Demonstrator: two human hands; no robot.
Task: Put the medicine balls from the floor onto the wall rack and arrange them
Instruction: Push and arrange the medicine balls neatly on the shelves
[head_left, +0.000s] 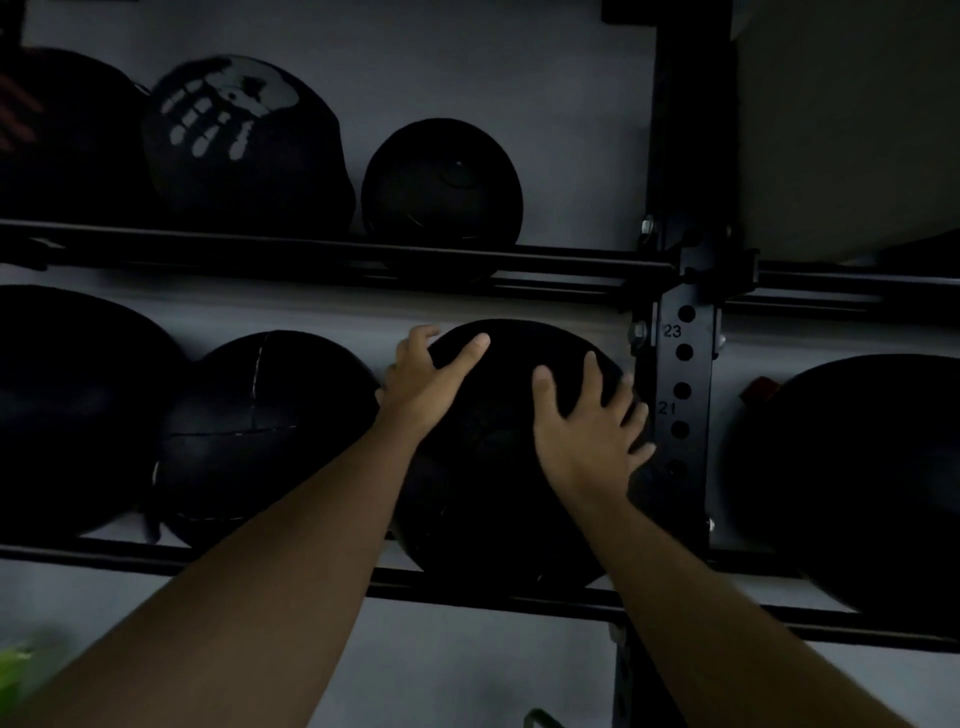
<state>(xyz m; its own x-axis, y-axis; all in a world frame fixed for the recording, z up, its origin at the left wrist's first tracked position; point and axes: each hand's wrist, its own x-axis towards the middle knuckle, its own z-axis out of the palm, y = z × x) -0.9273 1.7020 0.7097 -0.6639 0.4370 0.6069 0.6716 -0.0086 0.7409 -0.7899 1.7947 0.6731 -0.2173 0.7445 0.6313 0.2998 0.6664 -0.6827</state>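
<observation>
On the lower rail of the wall rack: one black medicine ball sits at the right end of this bay, close against the upright post.
Left hand: spread wide over the ball's upper left shoulder, palm flat on it, fingertips curling over the top.
Right hand: spread wide on the ball's upper right face, fingers splayed toward the post; a pressing or steadying hold, not a lift, as far as I can judge.
Ball support: its underside appears to rest on the rail; the contact is too dark to confirm.
Lower rail, left of the ball: a stitched ball just beside it, then a larger ball at the left edge of view.
Lower rail, past the post: another big ball in the next bay.
Upper rail: three balls in a row, namely one at the far left, one with a pale handprint-like mark, and a smaller one.
Progress (judgement): well along; seven balls are racked and this one is being seated.
Remaining: release of the ball and any final spacing. The floor is out of view, so whether more balls wait there cannot be told.
Risk: the ball could roll forward off the rail if let go before it settles.
</observation>
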